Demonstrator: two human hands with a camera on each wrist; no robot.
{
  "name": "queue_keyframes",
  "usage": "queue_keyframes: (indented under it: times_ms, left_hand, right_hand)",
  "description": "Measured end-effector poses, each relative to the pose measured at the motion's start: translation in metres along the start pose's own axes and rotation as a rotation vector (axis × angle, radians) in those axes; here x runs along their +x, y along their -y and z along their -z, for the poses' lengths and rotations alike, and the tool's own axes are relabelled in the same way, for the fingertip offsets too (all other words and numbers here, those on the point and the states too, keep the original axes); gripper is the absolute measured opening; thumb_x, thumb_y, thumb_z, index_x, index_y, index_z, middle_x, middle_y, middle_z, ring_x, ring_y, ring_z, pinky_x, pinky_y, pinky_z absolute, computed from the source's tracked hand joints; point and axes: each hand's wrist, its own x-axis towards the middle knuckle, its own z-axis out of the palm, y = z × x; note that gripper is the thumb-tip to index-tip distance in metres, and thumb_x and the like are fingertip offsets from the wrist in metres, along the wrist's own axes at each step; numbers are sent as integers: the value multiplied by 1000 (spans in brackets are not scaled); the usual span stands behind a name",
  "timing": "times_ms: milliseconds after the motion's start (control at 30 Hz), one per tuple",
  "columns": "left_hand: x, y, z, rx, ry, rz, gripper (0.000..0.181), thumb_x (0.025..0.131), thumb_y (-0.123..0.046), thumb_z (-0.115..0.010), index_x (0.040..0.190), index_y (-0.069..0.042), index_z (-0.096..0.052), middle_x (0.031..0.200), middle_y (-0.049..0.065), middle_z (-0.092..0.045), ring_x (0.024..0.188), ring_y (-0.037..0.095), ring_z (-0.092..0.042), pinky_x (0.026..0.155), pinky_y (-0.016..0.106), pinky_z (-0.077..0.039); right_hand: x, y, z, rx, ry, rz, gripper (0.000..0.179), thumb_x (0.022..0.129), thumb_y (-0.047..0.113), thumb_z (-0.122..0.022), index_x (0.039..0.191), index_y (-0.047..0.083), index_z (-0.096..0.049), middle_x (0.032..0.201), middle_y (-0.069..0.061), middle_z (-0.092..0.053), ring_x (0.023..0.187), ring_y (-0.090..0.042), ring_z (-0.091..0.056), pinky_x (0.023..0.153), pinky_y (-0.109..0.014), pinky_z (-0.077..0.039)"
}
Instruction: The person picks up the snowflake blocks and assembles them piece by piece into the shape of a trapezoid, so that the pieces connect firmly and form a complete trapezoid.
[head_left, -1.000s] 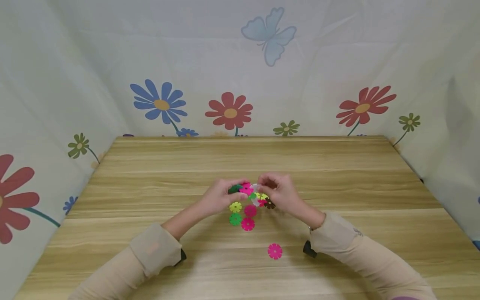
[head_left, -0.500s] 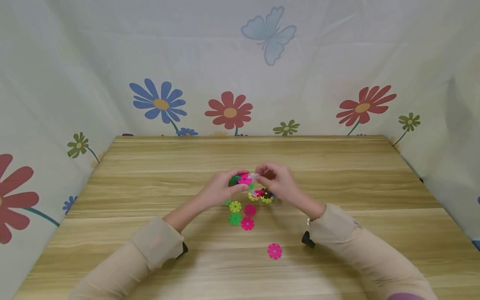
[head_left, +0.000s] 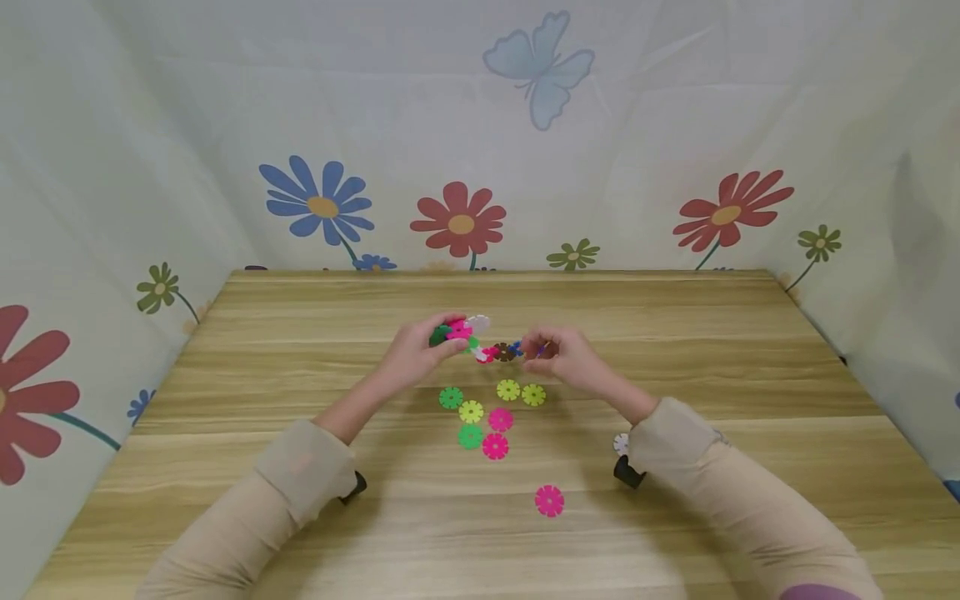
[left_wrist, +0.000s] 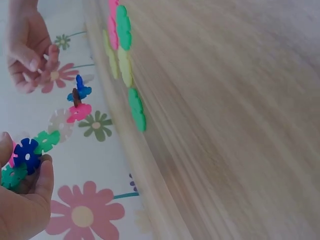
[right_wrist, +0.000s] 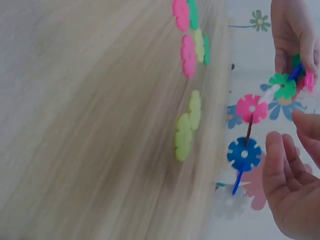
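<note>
A chain of interlocking notched plastic discs hangs in the air between the hands. My left hand [head_left: 416, 357] grips its left end, with a pink disc [head_left: 459, 331] and a dark blue disc [left_wrist: 27, 156] at the fingers. A white disc [head_left: 478, 322] stands up beside that end. From there the chain runs through green, white, pink and brown discs to a blue disc [right_wrist: 244, 154] and a pale disc [right_wrist: 230, 204]. My right hand [head_left: 572, 360] is near this far end, fingers loosely bent. In the right wrist view its thumb and fingers are apart, holding nothing.
Below the chain, loose discs lie on the wooden table [head_left: 337, 308]: green [head_left: 451, 397], yellow [head_left: 533, 394] and pink [head_left: 495, 446] ones. Another pink disc [head_left: 550, 501] lies nearer the front, a white disc [head_left: 621, 443] by the right cuff. A flowered cloth [head_left: 637, 125] surrounds the table.
My left hand has carried the chain up and to the left. My right hand has let go of the white disc near the left end and is now by the chain's far end.
</note>
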Motion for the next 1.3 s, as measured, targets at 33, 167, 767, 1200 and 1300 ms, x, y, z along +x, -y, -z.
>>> queue_keyframes:
  times_ms: [33,167,767,1200,1300]
  left_hand:
    - [0,3,1,-1,3,1,47,83,-27,-60,124,-9,-50,106,10,-60,77,19,-49,61,24,-41]
    - [1,10,3,-19,15,17,47,83,-28,-60,125,-10,-49,109,10,-59,85,20,-51,68,26,-45]
    - [2,27,8,-42,81,39,47,84,-25,-59,126,-6,-48,123,11,-53,109,26,-50,95,43,-39]
    - [1,32,7,-31,93,37,45,85,-24,-59,125,-7,-49,123,12,-53,115,28,-47,98,44,-36]
    - [0,31,7,-31,105,34,44,85,-24,-59,124,-7,-50,123,12,-53,114,27,-48,97,44,-37]
  right_hand:
    - [0,-3,1,17,35,-26,18,75,-5,-62,92,-8,-58,83,-17,-59,66,-16,-52,55,-23,-47]
    - [2,-15,4,30,172,-124,22,78,-2,-61,98,-8,-57,89,-20,-57,67,-16,-53,55,-34,-49]
    - [7,-44,-3,-175,305,-206,23,73,1,-67,94,-3,-58,68,-4,-49,49,-10,-45,44,-21,-43]
    - [5,-44,-5,-240,295,-185,22,70,1,-70,84,2,-54,71,-4,-47,52,-10,-42,42,-19,-39]
    - [4,-44,-5,-235,293,-186,23,70,0,-70,83,2,-51,72,-5,-46,55,-11,-42,43,-19,-39]
